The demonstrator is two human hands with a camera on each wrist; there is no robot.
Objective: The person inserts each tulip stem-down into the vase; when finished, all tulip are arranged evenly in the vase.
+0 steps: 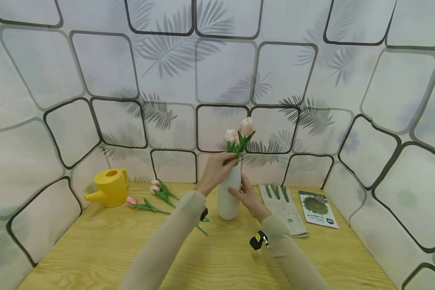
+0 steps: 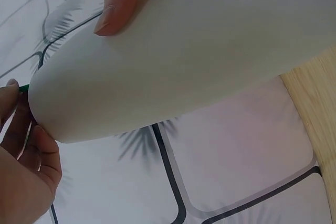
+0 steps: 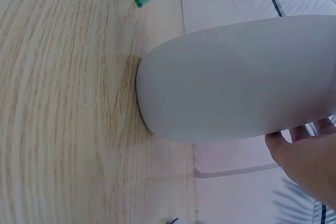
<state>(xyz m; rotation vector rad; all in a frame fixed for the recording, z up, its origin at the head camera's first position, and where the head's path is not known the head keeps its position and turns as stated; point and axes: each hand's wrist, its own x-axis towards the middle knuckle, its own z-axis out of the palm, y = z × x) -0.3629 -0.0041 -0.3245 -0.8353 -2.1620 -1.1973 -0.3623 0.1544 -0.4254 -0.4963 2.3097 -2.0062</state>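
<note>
A tall white vase (image 1: 229, 197) stands upright on the wooden table. Pink-and-white artificial tulips (image 1: 246, 127) rise from its mouth, their green leaves just above the rim. My left hand (image 1: 216, 171) is at the mouth, pinching a tulip's green stem (image 2: 23, 88) between thumb and fingers. Lower down, my right hand (image 1: 253, 198) holds the vase's side, its thumb (image 2: 118, 11) across the near face and the fingers partly hidden behind. The vase's base meets the tabletop in the right wrist view.
Several loose tulips (image 1: 148, 206) lie left of the vase, partly behind my left forearm. Beyond them stands a yellow watering can (image 1: 111, 189). Pale gloves (image 1: 286, 211) and a seed packet (image 1: 317, 207) lie to the right. A patterned backdrop (image 1: 170, 129) borders the table.
</note>
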